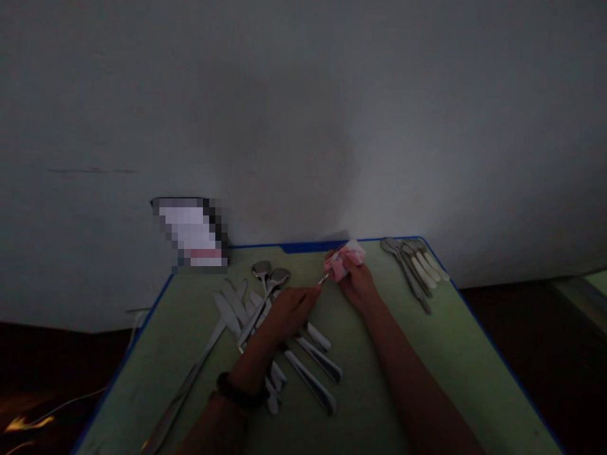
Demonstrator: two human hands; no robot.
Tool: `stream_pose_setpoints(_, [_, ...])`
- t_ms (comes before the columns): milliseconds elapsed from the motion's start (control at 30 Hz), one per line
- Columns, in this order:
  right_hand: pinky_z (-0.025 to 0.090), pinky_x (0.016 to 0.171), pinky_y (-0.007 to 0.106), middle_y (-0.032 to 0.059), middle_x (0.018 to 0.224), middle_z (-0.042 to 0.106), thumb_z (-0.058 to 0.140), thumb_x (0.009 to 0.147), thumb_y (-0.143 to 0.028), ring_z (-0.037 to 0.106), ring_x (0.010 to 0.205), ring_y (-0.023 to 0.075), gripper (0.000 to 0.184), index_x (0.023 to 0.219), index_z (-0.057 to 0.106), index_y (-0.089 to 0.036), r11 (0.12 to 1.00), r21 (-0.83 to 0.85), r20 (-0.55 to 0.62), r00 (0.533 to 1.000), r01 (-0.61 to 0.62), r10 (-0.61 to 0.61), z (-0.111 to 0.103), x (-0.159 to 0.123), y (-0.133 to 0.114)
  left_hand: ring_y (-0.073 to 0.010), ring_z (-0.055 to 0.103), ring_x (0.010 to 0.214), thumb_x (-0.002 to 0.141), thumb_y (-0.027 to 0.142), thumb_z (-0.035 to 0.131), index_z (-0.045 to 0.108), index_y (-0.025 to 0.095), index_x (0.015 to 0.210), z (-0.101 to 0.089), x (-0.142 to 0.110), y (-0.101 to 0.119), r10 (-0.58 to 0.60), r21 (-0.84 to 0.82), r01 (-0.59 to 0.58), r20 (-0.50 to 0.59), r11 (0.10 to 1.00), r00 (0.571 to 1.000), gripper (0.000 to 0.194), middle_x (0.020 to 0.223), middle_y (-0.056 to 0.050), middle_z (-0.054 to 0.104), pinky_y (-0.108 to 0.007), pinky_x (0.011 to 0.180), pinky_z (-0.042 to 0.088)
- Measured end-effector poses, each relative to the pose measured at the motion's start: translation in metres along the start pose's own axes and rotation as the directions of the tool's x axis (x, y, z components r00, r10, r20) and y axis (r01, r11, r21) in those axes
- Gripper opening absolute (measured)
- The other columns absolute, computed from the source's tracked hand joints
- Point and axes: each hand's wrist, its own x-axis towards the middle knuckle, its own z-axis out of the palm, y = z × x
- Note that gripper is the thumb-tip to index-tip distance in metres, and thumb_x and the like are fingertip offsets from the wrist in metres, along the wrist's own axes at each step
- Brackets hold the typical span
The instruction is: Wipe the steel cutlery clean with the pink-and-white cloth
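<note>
My left hand (294,308) is closed on a thin piece of metal cutlery (324,279), its arm reaching over a pile. The far end of that piece disappears into a pink and white cloth (348,258), so its kind is hidden. Fingers of my right hand (359,284) are wrapped round the cloth. Beneath and beside my left forearm lie loose knives (227,315), shiny spoons (279,276) and several metal handles (313,382), crossing one another. To the right of my right hand, a group of metal spoons (410,278) and white-handled pieces (427,268) lies side by side.
The pale green table (365,392) has a blue edge and stands against a grey wall (303,126). A pixelated device with a bright screen (192,234) leans at the back left corner. One long utensil (175,404) stretches toward the front left. A cable (71,401) hangs at left.
</note>
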Motion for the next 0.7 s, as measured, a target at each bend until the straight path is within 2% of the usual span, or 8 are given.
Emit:
stream_pose_setpoints(133, [0.051, 0.078, 0.027, 0.0039, 0.095, 0.066, 0.063, 0.075, -0.028, 0.061, 0.086, 0.0141, 0.019, 0.091, 0.061, -0.018, 0.998, 0.050, -0.079, 0.996, 0.041, -0.037, 0.002, 0.001, 0.001, -0.0110, 0.041, 0.050, 0.089, 0.045, 0.028, 0.040, 0.018, 0.052, -0.001, 0.000, 0.001, -0.006, -0.005, 0.006, -0.009, 1.000, 1.000, 0.047, 0.049, 0.003, 0.044, -0.022, 0.048, 0.027])
stream_pose_setpoints(300, [0.050, 0.079, 0.030, 0.0005, 0.095, 0.065, 0.052, 0.082, -0.040, 0.060, 0.089, 0.0134, 0.023, 0.095, 0.060, -0.024, 0.989, 0.149, -0.080, 0.997, 0.006, 0.006, 0.007, 0.003, -0.003, -0.0115, 0.044, 0.053, 0.090, 0.043, 0.028, 0.045, 0.017, 0.055, -0.001, 0.001, 0.003, 0.016, 0.011, -0.016, -0.015, 1.000, 1.000, 0.047, 0.054, 0.002, 0.049, -0.022, 0.048, 0.028])
stream_pose_setpoints(467, [0.050, 0.078, 0.030, -0.0007, 0.091, 0.065, 0.051, 0.083, -0.038, 0.060, 0.084, 0.0135, 0.020, 0.095, 0.059, -0.025, 0.983, 0.181, -0.052, 0.998, -0.012, 0.021, 0.010, 0.000, -0.008, -0.0122, 0.045, 0.055, 0.089, 0.044, 0.031, 0.047, 0.017, 0.059, -0.001, 0.002, 0.002, 0.000, -0.003, 0.000, -0.026, 1.000, 1.000, 0.043, 0.055, 0.002, 0.048, -0.022, 0.050, 0.029])
stream_pose_setpoints(600, [0.050, 0.076, 0.030, -0.0013, 0.087, 0.064, 0.050, 0.083, -0.037, 0.060, 0.079, 0.0130, 0.019, 0.095, 0.058, -0.026, 0.987, 0.160, -0.002, 1.000, 0.008, -0.008, 0.012, -0.002, -0.009, -0.0127, 0.047, 0.058, 0.088, 0.040, 0.034, 0.050, 0.018, 0.066, -0.003, 0.001, 0.001, -0.008, -0.082, 0.004, -0.049, 0.997, 0.999, 0.036, 0.058, 0.003, 0.048, -0.023, 0.054, 0.032])
stream_pose_setpoints(700, [0.050, 0.077, 0.030, -0.0013, 0.086, 0.064, 0.050, 0.083, -0.036, 0.060, 0.079, 0.0130, 0.018, 0.094, 0.059, -0.025, 0.991, 0.133, -0.021, 1.000, 0.013, -0.011, 0.013, -0.003, -0.009, -0.0127, 0.046, 0.056, 0.088, 0.038, 0.034, 0.053, 0.018, 0.070, -0.003, 0.001, 0.000, -0.027, -0.145, 0.022, -0.035, 0.989, 0.999, 0.032, 0.057, 0.004, 0.047, -0.023, 0.053, 0.032])
